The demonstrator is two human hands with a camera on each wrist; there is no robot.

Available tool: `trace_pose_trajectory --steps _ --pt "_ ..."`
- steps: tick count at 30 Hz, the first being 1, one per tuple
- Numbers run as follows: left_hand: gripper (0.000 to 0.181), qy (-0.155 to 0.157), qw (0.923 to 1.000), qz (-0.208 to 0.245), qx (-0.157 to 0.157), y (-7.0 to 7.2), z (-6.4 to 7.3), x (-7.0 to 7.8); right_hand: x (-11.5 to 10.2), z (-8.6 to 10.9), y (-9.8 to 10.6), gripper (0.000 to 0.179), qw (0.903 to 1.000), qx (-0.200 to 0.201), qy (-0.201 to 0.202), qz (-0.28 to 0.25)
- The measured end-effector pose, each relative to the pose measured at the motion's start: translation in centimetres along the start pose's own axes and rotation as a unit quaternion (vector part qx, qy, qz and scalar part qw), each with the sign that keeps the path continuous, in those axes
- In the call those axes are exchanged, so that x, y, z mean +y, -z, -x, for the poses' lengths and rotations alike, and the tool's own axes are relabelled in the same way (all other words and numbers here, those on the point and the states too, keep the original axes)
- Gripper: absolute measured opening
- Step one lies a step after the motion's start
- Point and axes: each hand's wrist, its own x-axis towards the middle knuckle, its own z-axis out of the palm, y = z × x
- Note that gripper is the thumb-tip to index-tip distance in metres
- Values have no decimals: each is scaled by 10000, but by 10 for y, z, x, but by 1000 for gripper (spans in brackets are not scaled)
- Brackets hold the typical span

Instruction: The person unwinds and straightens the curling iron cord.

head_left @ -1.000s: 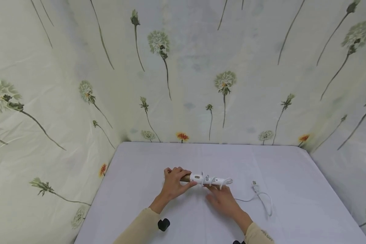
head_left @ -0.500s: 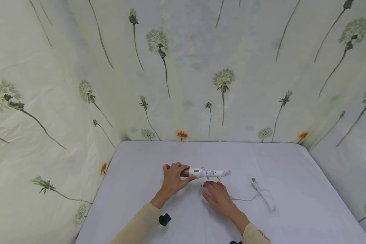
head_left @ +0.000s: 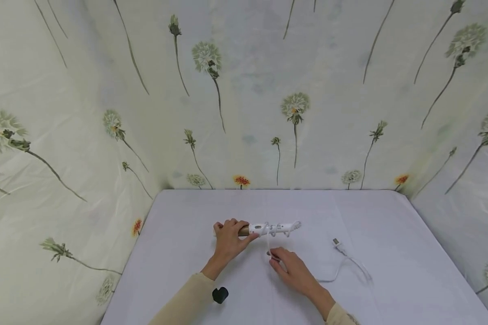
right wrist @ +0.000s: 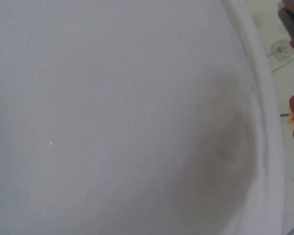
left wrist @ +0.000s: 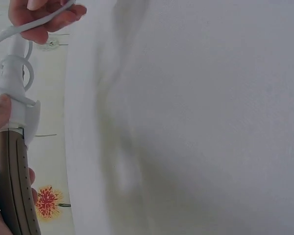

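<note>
A curling iron [head_left: 282,227] with a white handle and brown-gold barrel is held roughly level above the table. My left hand [head_left: 229,241] grips it around the barrel [left wrist: 13,178], its thumb reaching the white part. White cord [head_left: 268,243] loops around the handle, and one stretch runs down to my right hand [head_left: 294,271]. That hand pinches the cord between fingers and thumb, below the handle. In the left wrist view, the cord crosses the right fingers [left wrist: 36,32]. The right wrist view catches only fingertips and part of the barrel at its edge.
The two-pin plug [head_left: 338,245] and a bent length of cord [head_left: 362,266] lie to the right on the white-covered table [head_left: 406,234]. A small black object [head_left: 220,295] is beside the left sleeve. Dandelion-patterned curtain [head_left: 252,90] surrounds the table's back and sides.
My right hand has drawn down and away from the handle, pulling out a stretch of cord. The iron has shifted slightly left, and the cord near the plug has moved.
</note>
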Motion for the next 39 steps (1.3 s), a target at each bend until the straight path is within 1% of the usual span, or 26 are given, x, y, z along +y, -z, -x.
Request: trace_pose_trajectory --steps 5,7,9,12,17,19,22,24,26,30,33,37,39 --pt "49 260 9992 -232 -199 -2 4 -2 -8 -2 9 25 9985 -280 -45 -477" --pt "49 301 9987 -314 -249 -3 5 -2 -10 -4 12 25 9980 -237 63 -577" --pt "49 296 9986 -370 -254 -3 6 -3 -11 -7 15 22 9978 -98 269 -604" --pt "48 226 9986 -419 -248 -4 7 -4 -8 -11 19 17 9964 166 625 -542" --pt "50 121 9974 -561 -440 -5 7 -5 0 -21 29 13 9922 574 1080 -249" --pt "50 65 9971 -547 -524 -5 8 -5 3 -25 34 13 9904 690 1194 -72" --pt "48 -101 9973 -478 -540 -4 9 -5 7 -32 43 14 9890 773 1252 126" --pt "47 -204 9971 -408 -609 -4 11 -6 9 -35 48 15 9886 808 1237 285" --pt "47 -302 9966 -284 -708 -3 14 -6 11 -37 53 16 9885 840 1215 334" --pt "48 -392 9937 168 -1038 -3 17 -7 18 -39 60 17 9902 873 1082 139" --pt "49 -411 9906 413 -1241 -3 19 -8 24 -39 63 16 9934 773 840 -131" --pt "49 -479 9877 528 -1392 -1 20 -10 33 -38 64 15 9967 606 414 -349" --pt "49 -557 9866 525 -1440 0 20 -12 37 -38 64 15 9974 536 262 -399"
